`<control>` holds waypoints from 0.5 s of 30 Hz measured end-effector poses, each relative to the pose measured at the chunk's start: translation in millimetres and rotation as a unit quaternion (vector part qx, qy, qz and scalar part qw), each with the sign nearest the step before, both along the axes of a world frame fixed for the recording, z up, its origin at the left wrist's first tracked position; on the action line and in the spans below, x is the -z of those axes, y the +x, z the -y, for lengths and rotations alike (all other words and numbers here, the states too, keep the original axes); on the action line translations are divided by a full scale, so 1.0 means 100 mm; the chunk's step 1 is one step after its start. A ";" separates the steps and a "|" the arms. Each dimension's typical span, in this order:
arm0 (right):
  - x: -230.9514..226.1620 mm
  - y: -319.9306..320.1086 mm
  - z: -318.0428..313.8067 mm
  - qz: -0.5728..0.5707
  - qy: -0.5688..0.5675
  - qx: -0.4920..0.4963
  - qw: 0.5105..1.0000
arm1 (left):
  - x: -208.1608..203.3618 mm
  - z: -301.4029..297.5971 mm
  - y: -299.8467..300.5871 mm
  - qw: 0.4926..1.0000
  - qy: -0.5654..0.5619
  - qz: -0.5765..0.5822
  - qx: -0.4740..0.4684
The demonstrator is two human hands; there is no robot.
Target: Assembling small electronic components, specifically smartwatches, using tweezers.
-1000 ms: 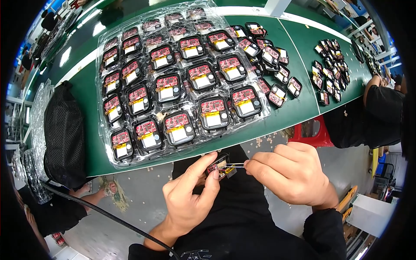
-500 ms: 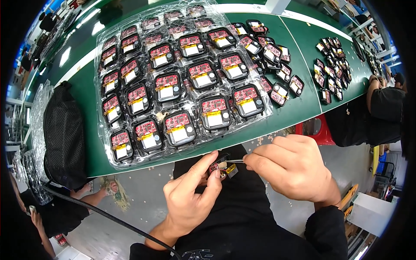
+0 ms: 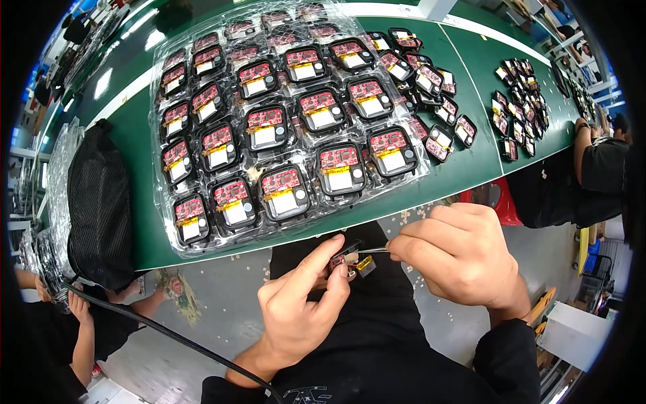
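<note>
A smooth, hard green bench (image 3: 145,232) carries a thin, crinkly clear tray (image 3: 311,210) with rows of rounded-square, black-framed units (image 3: 284,192). Left of the tray slumps a black mesh bag (image 3: 101,209); right of it lies a loose heap of like units (image 3: 431,81). On the tray's near side, off the bench, the right hand's (image 3: 464,259) grip is pinched on slim metal tweezers (image 3: 378,250); the left hand's (image 3: 303,303) grip is clamped, thumb against forefinger, on the held unit (image 3: 347,257). That should feel light and stiff, best taken by its rim, sparing the fragile red board (image 3: 337,262). The flat yellow-taped cell (image 3: 365,265) jutting from it looks easily dented. Whether the tweezer tips touch is too small to tell.
</note>
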State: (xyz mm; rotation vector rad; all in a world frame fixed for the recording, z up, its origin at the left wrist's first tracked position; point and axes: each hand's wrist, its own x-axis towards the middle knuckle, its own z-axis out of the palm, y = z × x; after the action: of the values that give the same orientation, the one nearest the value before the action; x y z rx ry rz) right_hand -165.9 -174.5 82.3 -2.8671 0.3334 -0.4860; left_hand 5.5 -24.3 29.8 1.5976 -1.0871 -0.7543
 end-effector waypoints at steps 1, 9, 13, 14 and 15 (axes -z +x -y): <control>0.01 -0.01 0.01 0.007 0.010 0.000 1.000 | 0.00 0.00 0.00 1.000 0.000 0.000 -0.001; -0.01 -0.02 -0.01 0.010 0.026 -0.006 1.000 | 0.00 -0.01 0.03 1.000 0.001 -0.008 -0.012; -0.06 -0.02 -0.02 0.010 0.027 -0.001 1.000 | 0.01 -0.01 0.04 1.000 -0.004 -0.001 -0.009; -0.07 -0.03 -0.01 0.009 0.027 0.000 1.000 | 0.01 -0.01 0.05 1.000 -0.003 -0.011 -0.008; -0.08 -0.03 0.00 0.022 0.047 0.007 0.999 | 0.02 -0.01 0.05 1.000 -0.001 -0.022 -0.008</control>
State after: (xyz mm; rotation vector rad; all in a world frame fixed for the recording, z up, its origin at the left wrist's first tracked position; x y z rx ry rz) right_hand -169.1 -174.8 89.8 -2.7611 0.3581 -0.5205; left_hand 10.9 -23.3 28.2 1.5789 -1.0418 -0.7736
